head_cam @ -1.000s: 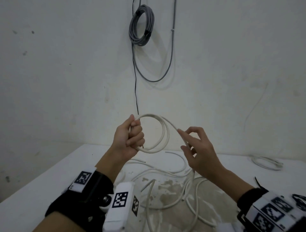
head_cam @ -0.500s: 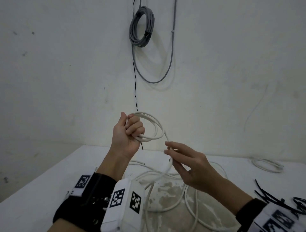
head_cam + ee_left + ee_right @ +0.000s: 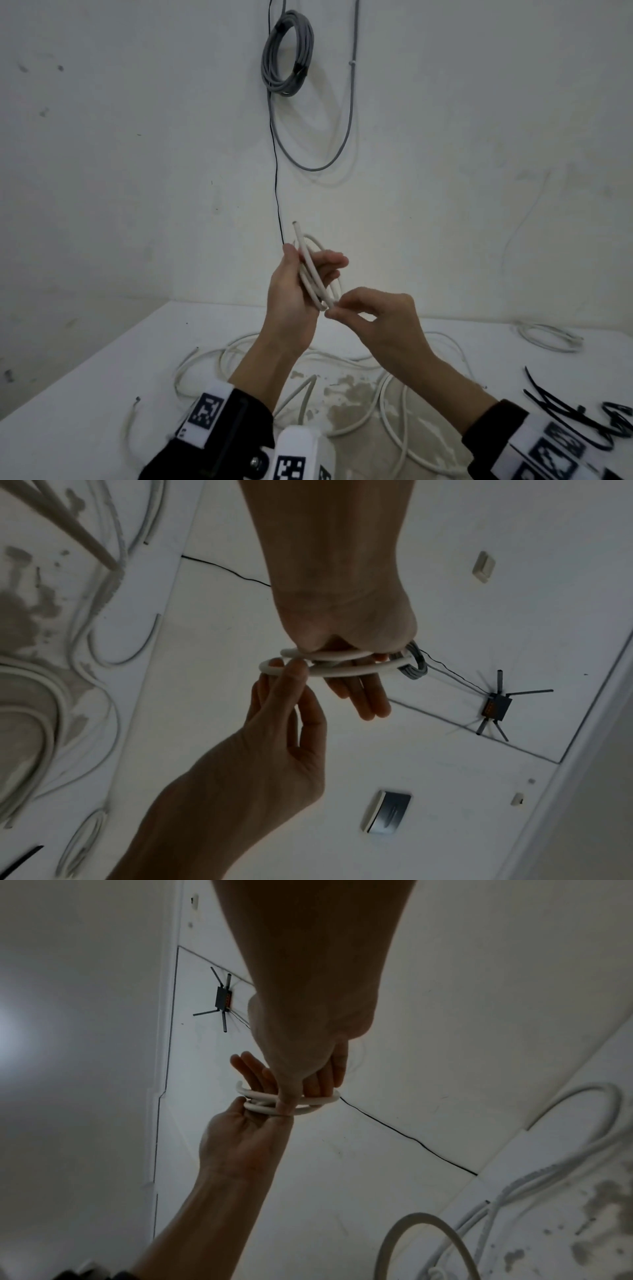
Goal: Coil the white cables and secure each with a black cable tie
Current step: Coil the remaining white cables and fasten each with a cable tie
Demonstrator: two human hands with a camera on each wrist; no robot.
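A small coil of white cable [image 3: 317, 281] stands upright above the table, one cut end poking up. My left hand [image 3: 313, 260] holds it: the fingers are stretched out behind the loops and the thumb pins them from the front. My right hand [image 3: 334, 310] pinches the coil's lower end between thumb and forefinger. The left wrist view shows the coil [image 3: 342, 669] crossing the left palm with the right fingertips on its near end. Black cable ties [image 3: 565, 407] lie on the table at the right, away from both hands.
Loose white cables [image 3: 342, 358] sprawl over the white table [image 3: 102, 394] under my hands, around a stained patch. Another white coil [image 3: 548, 337] lies at the back right. A grey cable bundle [image 3: 287, 54] and a thin black wire [image 3: 277, 171] hang on the wall.
The right hand fed the last length up into the coil and now pinches its lower end. The left fist has loosened, its fingers now straight. The coil is tighter and no longer trails down.
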